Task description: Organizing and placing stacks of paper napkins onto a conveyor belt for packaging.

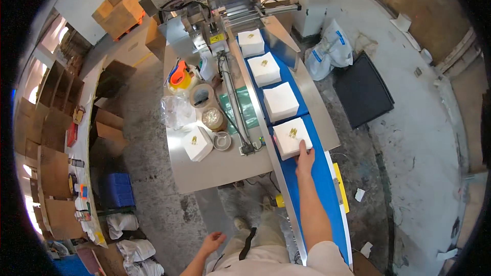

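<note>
A stack of white paper napkins (287, 137) with a gold print lies at the near end of a row on the blue conveyor belt (319, 184). My right hand (304, 160) grips the near edge of this stack, its thumb against the front and the other fingers partly hidden. Farther up the belt sit several more white stacks, the closest being a plain-topped stack (281, 101). My left hand (213, 243) hangs beside my body over the floor, holding nothing, its fingers loosely extended.
Left of the belt, a metal table (220, 171) carries another napkin stack (197, 143), tape rolls (213, 118), a small round dish (222, 141) and an orange-and-yellow bottle (180, 76). A long machine arm (234, 102) runs alongside the belt. Cardboard boxes (118, 10) stand behind.
</note>
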The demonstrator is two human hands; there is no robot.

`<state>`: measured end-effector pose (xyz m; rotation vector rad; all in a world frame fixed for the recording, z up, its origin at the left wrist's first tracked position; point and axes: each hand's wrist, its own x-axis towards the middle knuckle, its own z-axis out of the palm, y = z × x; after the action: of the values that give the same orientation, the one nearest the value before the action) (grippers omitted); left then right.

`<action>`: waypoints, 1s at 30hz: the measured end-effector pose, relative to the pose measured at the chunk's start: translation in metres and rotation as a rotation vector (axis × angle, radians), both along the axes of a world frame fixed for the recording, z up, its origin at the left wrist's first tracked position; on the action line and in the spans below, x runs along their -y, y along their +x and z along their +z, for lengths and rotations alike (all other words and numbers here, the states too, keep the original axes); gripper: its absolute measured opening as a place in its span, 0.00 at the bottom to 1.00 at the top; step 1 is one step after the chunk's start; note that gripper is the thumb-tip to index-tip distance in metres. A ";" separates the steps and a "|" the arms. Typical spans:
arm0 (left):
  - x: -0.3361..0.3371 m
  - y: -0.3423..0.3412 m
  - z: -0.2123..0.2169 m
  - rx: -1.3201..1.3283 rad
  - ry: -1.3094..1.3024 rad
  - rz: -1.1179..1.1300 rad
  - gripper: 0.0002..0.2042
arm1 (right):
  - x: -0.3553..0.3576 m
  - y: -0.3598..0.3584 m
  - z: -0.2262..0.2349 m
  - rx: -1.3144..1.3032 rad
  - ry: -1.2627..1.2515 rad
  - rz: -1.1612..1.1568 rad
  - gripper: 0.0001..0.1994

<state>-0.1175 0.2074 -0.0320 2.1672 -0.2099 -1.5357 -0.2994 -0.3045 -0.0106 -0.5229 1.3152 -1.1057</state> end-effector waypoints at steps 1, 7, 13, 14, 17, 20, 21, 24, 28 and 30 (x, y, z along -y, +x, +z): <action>-0.003 0.001 -0.002 0.001 0.000 0.003 0.28 | 0.002 -0.006 0.002 -0.337 -0.104 0.047 0.34; 0.008 0.001 0.017 0.045 0.050 -0.065 0.28 | 0.049 -0.008 0.042 -0.984 -0.513 0.302 0.37; 0.010 0.009 0.011 0.020 -0.007 0.014 0.27 | 0.088 0.000 0.027 -1.073 -0.420 0.721 0.19; 0.010 0.009 0.012 0.014 -0.006 0.030 0.26 | 0.091 -0.003 0.020 -1.094 -0.465 0.703 0.16; 0.010 0.010 0.018 0.003 0.002 0.056 0.26 | 0.109 0.006 0.013 -1.134 -0.457 0.702 0.15; 0.012 0.011 0.020 -0.001 0.006 0.070 0.26 | 0.142 0.030 0.021 -1.066 -0.686 0.485 0.15; 0.007 0.011 0.023 0.010 0.010 0.088 0.25 | 0.152 0.045 0.033 -1.029 -0.660 0.548 0.17; 0.005 0.007 0.022 0.029 0.004 0.113 0.25 | 0.185 0.057 0.030 -1.014 -0.609 0.738 0.20; 0.011 0.004 0.039 0.056 0.064 0.185 0.25 | 0.178 0.063 0.013 -0.896 -0.418 0.737 0.24; 0.010 0.006 0.045 0.048 0.044 0.078 0.25 | 0.166 0.039 0.013 -0.858 -0.473 0.637 0.24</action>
<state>-0.1119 0.1974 0.0131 2.2206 -0.1071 -1.4600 -0.2602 -0.4701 0.0022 -1.7762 1.4146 -0.6377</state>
